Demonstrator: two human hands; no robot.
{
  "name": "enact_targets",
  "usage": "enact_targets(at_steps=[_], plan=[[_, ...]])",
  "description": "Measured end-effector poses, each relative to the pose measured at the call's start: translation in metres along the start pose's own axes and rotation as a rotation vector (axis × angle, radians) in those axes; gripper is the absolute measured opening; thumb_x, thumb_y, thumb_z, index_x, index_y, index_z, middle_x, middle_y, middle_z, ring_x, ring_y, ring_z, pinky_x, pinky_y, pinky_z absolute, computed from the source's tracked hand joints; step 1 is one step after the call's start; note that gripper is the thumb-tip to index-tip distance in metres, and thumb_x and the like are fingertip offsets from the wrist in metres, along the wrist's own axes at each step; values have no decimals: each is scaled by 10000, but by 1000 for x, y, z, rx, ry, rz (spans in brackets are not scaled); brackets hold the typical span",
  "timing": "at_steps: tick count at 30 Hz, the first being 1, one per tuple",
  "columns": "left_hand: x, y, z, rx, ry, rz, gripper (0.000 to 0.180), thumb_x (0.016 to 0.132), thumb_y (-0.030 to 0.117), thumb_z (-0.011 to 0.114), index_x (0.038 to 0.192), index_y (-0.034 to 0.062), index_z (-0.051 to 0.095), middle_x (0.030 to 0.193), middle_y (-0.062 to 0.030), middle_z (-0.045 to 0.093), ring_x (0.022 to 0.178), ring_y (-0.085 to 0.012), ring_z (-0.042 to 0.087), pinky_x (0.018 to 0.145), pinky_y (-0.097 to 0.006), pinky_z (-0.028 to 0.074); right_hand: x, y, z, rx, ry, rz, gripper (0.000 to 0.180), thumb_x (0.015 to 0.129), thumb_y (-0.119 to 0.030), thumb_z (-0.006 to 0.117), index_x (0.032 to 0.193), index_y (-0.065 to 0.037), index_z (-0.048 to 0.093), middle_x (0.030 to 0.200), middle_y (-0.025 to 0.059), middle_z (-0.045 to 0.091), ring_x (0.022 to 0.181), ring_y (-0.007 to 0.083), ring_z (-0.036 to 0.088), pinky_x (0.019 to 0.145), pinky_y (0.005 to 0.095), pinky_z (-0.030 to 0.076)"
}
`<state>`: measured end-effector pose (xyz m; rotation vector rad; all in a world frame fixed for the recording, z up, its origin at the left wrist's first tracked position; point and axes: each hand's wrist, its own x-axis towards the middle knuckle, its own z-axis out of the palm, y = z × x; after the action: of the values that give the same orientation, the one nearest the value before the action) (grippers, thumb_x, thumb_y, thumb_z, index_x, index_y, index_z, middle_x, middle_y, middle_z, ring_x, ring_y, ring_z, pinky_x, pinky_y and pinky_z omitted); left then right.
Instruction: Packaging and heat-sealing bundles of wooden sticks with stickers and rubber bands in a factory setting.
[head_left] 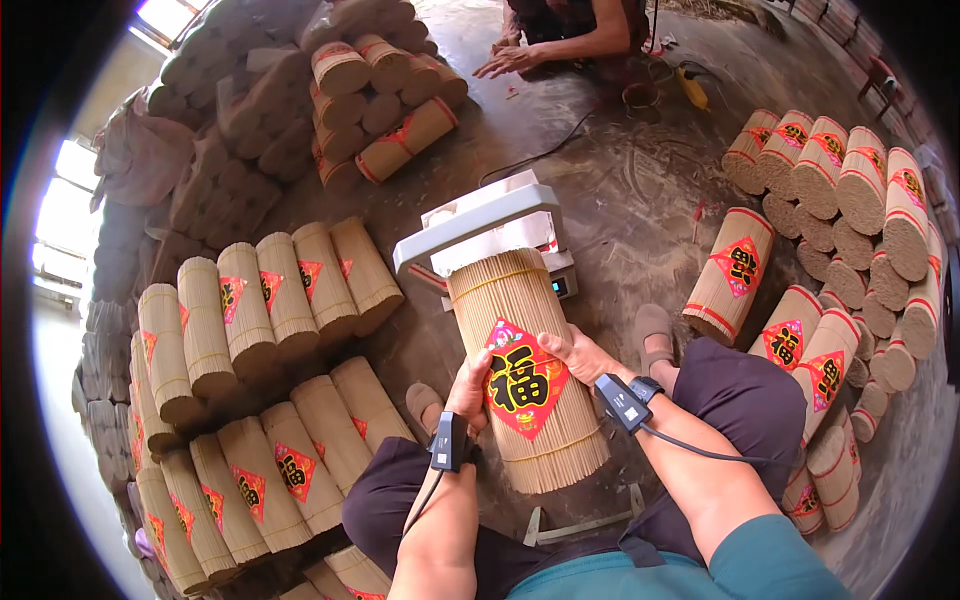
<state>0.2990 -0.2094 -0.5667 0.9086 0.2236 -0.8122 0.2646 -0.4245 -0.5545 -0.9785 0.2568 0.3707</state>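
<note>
Between my two hands is a thick bundle of incense sticks (470, 330), tied with yellow bands near both ends. A red diamond label (525, 385) with a black character lies on its upper face. My left hand (468, 390) grips the bundle's left side, and my right hand (585, 360) grips the right side with the thumb on the label's edge. The bundle's far end reaches a white scale (562, 275) with a grey raised frame (480, 225); whether it rests there I cannot tell. Both wrists wear small dark strapped devices.
Rows of similar bundles (290, 290) stand stacked at my left. Red-banded bundles (735, 265) are piled at my right, and more (405, 140) lie at the far left. A dark cable (545, 155) crosses the floor beyond the scale. Another person's hands (510, 60) show at the top.
</note>
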Motion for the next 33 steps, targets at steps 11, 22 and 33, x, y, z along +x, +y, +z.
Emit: enact_targets(at_steps=[11,22,33], plan=[[39,25,-2,-69,63,13,553,848,394,677,1226,22,520,1108,-118,658,948,-218,668,831,-354,557,57,4,-10,20,53,-17,941,681,-566,781,1307,42,428,1212,145,589,1132,206,556,983,332,442],[57,13,-30,-108,102,-22,522,864,404,662,1215,41,534,1089,-98,664,927,-204,669,817,-344,560,70,19,-16,9,141,62,1105,612,-600,811,1353,61,328,1266,174,539,1178,239,522,1016,347,413],[61,12,-33,-23,94,-53,506,914,450,573,1210,42,532,1098,-117,667,934,-213,675,821,-362,564,61,12,-12,-8,173,114,1017,659,-586,792,1316,37,330,1217,142,550,1094,197,567,930,352,484]])
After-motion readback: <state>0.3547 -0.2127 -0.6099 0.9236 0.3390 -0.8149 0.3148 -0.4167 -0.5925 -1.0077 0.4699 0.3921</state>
